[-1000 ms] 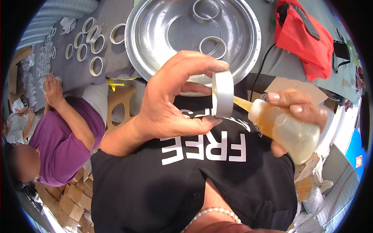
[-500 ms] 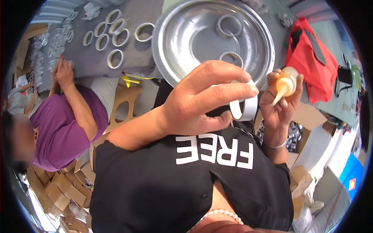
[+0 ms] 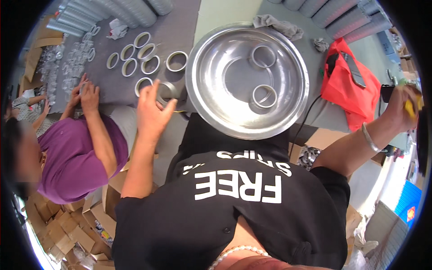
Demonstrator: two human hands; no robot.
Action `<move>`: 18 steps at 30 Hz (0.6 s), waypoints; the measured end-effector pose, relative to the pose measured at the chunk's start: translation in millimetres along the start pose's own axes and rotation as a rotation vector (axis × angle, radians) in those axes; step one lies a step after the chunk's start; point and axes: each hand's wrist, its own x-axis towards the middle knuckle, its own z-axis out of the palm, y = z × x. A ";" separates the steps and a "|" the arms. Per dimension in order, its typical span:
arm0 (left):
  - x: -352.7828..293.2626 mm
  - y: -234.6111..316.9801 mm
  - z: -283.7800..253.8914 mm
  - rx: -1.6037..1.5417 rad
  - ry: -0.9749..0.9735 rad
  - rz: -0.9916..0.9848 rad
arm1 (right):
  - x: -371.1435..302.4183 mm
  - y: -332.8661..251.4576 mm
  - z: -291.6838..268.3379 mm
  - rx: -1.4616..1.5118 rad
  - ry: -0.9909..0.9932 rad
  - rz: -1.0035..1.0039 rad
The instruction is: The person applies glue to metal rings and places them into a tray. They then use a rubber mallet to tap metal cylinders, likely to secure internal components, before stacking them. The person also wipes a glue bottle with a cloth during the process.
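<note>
Wearing a black shirt (image 3: 229, 180) with white lettering, the person has both arms apart: the left hand (image 3: 152, 108) at the near edge of the grey table (image 3: 180, 27), the right hand (image 3: 400, 108) far out toward the right rim, a bangle (image 3: 370, 137) on its wrist. The left fingers are spread, a pale ring (image 3: 168, 84) showing between forefinger and thumb; blur hides whether they touch it, so I cannot tell whether it is pinched or let go. Something yellow (image 3: 410, 109) shows among the right fingers, too smeared to name or to tell how firmly they close on it. The ring looks light, stiff and hollow, its thin wall smooth and maybe slightly slippery; a gentle pinch across its outer diameter should suit it, since hard squeezing might bend it. To its right sits a wide steel basin (image 3: 216, 110) with two rings (image 3: 263, 106) inside, set apart; right of that lies a red bag (image 3: 355, 99). Past the left hand, more pale rings (image 3: 150, 72) lie loosely grouped, with a co-worker's hands (image 3: 90, 96) further left. A grey cloth (image 3: 279, 27) lies at the basin's far rim, with ribbed silver tubes (image 3: 128, 11) behind.
</note>
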 end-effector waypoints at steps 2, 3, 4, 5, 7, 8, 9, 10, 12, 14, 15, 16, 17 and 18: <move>17.3 4.3 3.8 0.008 0.224 0.090 | -17.2 -33.6 -8.8 0.043 0.102 -0.050; 27.6 10.2 4.2 0.015 0.335 0.134 | -34.2 -38.7 -21.7 0.025 0.101 -0.114; 37.0 25.5 3.8 -0.065 0.331 0.177 | -52.7 -43.3 -37.4 0.009 0.103 -0.183; 44.5 47.9 3.6 -0.138 0.329 0.219 | -72.7 -46.6 -56.6 0.010 0.152 -0.129; 61.1 85.5 12.0 -0.201 0.152 0.335 | -111.2 -38.8 -93.6 -0.099 0.224 -0.062; 72.2 99.6 23.3 -0.224 -0.019 0.461 | -128.2 -19.9 -100.4 -0.111 0.274 -0.045; 82.2 115.6 42.6 -0.118 -0.067 0.556 | -143.0 -6.3 -110.7 -0.104 0.311 0.009; 86.8 127.6 62.1 0.009 -0.100 0.637 | -150.7 9.7 -123.3 -0.077 0.345 0.083; 98.2 152.7 94.2 0.133 -0.174 0.672 | -165.8 35.6 -122.1 -0.022 0.348 0.189; 113.6 162.9 119.3 0.218 -0.218 0.741 | -171.7 45.3 -122.6 -0.015 0.319 0.223; 121.0 163.8 130.1 0.248 -0.227 0.784 | -173.2 48.1 -121.7 -0.001 0.299 0.240; 124.7 165.9 134.8 0.282 -0.239 0.824 | -175.6 50.9 -122.0 0.016 0.282 0.258; 126.7 165.3 136.6 0.247 -0.292 0.793 | -176.8 53.5 -120.1 -0.024 0.263 0.254; 129.4 163.3 135.7 0.214 -0.343 0.758 | -176.2 56.2 -115.9 -0.064 0.244 0.254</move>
